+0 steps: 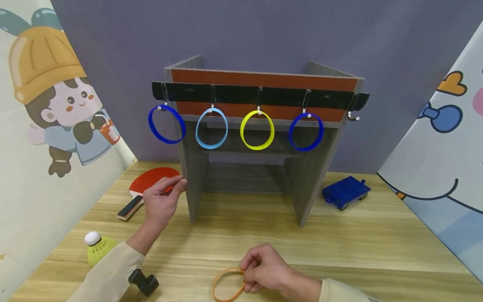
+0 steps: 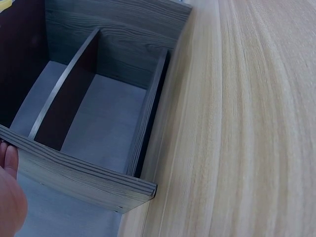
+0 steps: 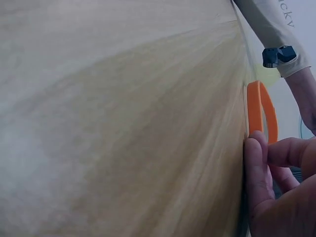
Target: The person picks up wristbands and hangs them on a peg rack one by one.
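Note:
Low at the front of the table, my right hand (image 1: pixel 268 268) pinches an orange silicone wristband (image 1: pixel 214 286) between thumb and fingers. In the right wrist view the wristband (image 3: pixel 254 106) stands on edge above the fingertips. My left hand (image 1: pixel 162 201) is at the left side panel of a grey wooden shelf (image 1: pixel 190 184), its fingertips close to or touching the panel. Only part of that hand (image 2: pixel 12 192) shows in the left wrist view. On the shelf's black rail (image 1: pixel 237 94) hang two dark blue wristbands (image 1: pixel 152 126), a light blue one (image 1: pixel 197 136) and a yellow one (image 1: pixel 242 136).
A metal hook (image 1: pixel 353 117) sticks out at the rail's right end. Right of the shelf stands a blue toy cart (image 1: pixel 345 191). To the left lie a red table tennis paddle (image 1: pixel 151 178) and a yellow shuttlecock (image 1: pixel 99 249). Printed walls flank the wooden table (image 1: pixel 362 251).

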### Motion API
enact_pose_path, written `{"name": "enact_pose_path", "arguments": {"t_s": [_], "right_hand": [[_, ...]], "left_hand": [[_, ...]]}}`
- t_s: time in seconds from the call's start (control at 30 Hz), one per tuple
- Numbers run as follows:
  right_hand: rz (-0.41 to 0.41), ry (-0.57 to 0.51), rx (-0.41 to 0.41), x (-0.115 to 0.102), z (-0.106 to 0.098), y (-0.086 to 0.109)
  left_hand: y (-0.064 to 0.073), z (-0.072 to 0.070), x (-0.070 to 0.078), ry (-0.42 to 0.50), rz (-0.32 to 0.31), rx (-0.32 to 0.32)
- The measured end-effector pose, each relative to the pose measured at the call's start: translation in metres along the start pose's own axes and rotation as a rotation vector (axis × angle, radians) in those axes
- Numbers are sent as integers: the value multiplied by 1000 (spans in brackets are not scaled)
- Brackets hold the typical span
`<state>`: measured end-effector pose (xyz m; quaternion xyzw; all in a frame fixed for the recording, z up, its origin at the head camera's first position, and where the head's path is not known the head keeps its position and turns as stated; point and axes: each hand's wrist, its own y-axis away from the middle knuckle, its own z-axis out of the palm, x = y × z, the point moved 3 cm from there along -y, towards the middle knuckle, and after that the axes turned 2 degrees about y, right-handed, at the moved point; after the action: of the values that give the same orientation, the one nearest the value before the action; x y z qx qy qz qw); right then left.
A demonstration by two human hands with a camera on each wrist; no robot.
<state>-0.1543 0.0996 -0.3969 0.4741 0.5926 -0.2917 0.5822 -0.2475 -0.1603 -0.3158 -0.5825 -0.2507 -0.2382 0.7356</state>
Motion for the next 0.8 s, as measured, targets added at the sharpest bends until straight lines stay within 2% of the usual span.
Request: {"name": "enact_pose_path", "arguments": {"t_s": [0.33, 0.5, 0.8], "right_hand": [[-10, -59, -22, 4, -14, 7], [13, -114, -18, 3, -25, 11], [-28, -169, 53, -8, -42, 21]], "left_hand": [[1, -8, -22, -1, -7, 9], [2, -9, -23, -3, 12, 10], [2, -8, -23, 7, 9, 16]]}}
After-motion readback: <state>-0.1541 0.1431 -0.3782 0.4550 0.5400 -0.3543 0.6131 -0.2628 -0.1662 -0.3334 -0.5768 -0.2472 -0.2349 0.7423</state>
